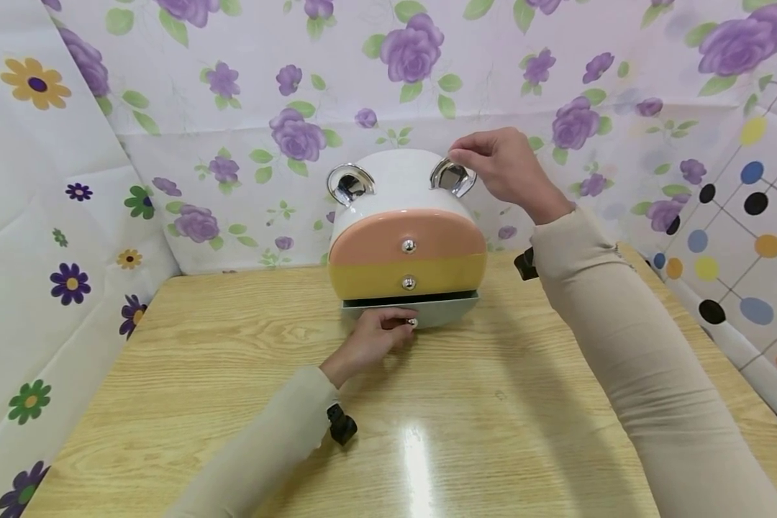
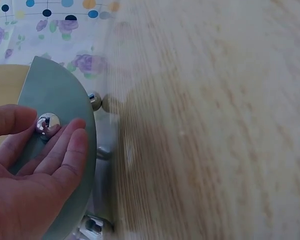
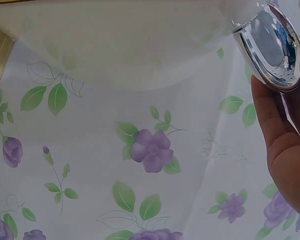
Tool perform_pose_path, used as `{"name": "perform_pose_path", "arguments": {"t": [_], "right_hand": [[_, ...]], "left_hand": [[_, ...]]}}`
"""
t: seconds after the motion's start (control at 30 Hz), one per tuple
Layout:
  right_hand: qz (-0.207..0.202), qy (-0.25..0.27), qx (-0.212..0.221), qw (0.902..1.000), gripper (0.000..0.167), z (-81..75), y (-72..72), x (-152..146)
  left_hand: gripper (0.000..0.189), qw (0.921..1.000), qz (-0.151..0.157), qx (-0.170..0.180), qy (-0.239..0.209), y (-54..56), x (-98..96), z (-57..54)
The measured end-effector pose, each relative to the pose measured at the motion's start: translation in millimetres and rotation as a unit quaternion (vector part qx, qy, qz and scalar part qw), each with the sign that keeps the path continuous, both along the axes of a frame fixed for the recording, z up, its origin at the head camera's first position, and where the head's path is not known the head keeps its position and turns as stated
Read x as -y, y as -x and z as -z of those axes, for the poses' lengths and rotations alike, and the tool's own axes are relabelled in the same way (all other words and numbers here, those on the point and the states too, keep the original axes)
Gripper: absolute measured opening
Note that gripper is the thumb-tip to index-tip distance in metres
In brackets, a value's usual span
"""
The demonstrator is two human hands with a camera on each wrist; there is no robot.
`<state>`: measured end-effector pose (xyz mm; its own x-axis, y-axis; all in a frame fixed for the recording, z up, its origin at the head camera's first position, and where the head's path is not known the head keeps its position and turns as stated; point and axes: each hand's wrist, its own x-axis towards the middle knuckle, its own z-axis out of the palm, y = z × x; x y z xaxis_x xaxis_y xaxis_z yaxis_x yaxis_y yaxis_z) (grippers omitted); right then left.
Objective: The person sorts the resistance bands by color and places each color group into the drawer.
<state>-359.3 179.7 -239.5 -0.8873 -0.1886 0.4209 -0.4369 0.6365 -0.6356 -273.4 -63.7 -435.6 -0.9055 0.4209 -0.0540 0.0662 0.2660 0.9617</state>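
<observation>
A rounded white drawer box (image 1: 395,176) stands on the table, with orange, yellow and green drawer fronts and two shiny silver ears. Its lowest, green drawer (image 1: 450,311) is pulled out a little, showing a dark gap above. My left hand (image 1: 372,338) has its fingers round that drawer's silver knob (image 2: 48,125). At the top, my right hand (image 1: 508,164) pinches the rim of the right ear (image 3: 272,50) between thumb and fingers. The left ear (image 1: 350,185) is untouched. Both upper drawers, the orange one (image 1: 369,241) and the yellow one (image 1: 369,279), are closed.
The wood-grain table (image 1: 233,345) spreads in front of the box and to both sides. Behind it hangs a purple-flowered cloth (image 1: 226,129), close to the box's back. Patterned cloths also flank the table at left and right.
</observation>
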Motion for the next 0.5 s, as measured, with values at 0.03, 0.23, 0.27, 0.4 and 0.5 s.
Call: {"name": "perform_pose_path", "arguments": {"t": [0.03,0.23,0.27,0.4,0.5], "right_hand": [[-0.001,0.0,0.001,1.0,0.029,-0.4,0.0,0],[-0.004,0.003,0.012,0.9999,0.029,0.5,1.5,-1],[-0.005,0.004,0.012,0.9999,0.029,0.9,2.0,-1],[-0.008,0.007,0.011,0.9999,0.029,1.8,4.1,-2],[-0.015,0.013,0.013,0.9997,0.029,2.0,5.5,-3]], "left_hand": [[0.029,1.0,0.0,0.001,-0.002,1.1,0.1,0.0],[0.027,1.0,-0.005,-0.004,0.001,7.0,-0.4,0.2],[0.027,1.0,-0.005,-0.006,0.002,7.6,-0.7,0.1],[0.027,0.9999,-0.009,-0.001,-0.014,10.5,-1.8,0.3],[0.027,0.9997,-0.009,0.002,-0.023,12.5,-1.6,1.6]]}}
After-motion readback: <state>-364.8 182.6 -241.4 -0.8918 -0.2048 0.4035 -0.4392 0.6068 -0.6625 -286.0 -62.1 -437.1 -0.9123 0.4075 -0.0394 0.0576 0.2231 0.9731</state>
